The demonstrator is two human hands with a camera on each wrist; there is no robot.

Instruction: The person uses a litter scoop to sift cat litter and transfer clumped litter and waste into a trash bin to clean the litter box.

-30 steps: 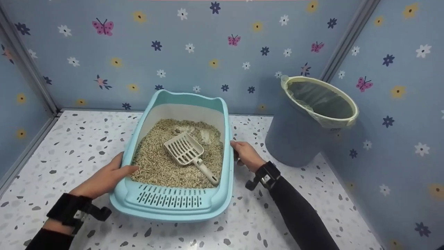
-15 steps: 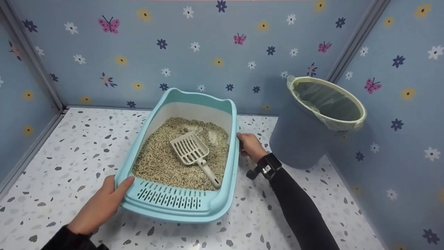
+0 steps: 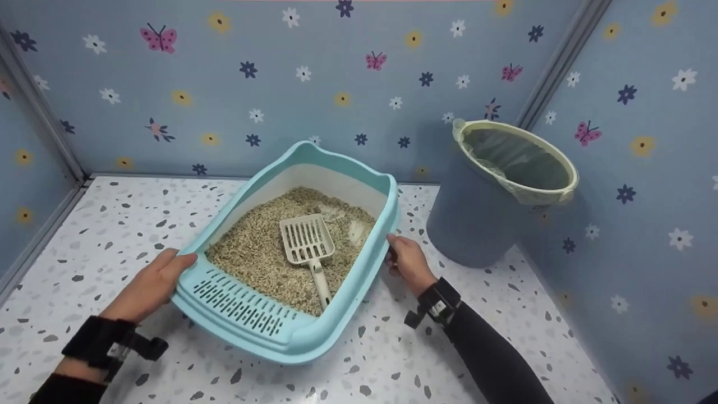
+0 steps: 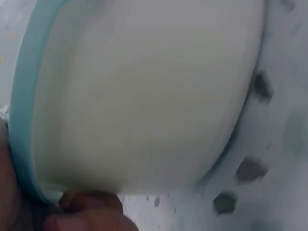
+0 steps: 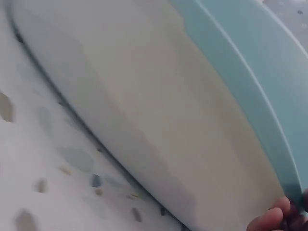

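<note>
The litter box (image 3: 291,247) has turned since the earlier frames: its grated front end now points toward the near-left of the counter (image 3: 101,224), and its high back end points toward the far-right. The scoop (image 3: 307,247) has turned with it and still lies on the litter (image 3: 252,252), handle toward me. My left hand (image 3: 150,286) has moved from the side rim to the front-left corner of the box.

Both wrist views are blurred and show mostly the pale outer wall of the litter box (image 4: 144,96) with its blue rim; in the right wrist view only a fingertip (image 5: 267,221) is seen at the lower edge. The fingers under either rim are hidden from the head view.

My left hand grips the rim at the front-left corner, thumb on top, fingers curled beneath. My right hand (image 3: 408,261) holds the right side rim, toward the back, fingers wrapped over the edge. The box sits mid-counter between the two hands. The lined bin (image 3: 493,196) stands at the far-right corner of the counter, just beyond my right hand.
</note>
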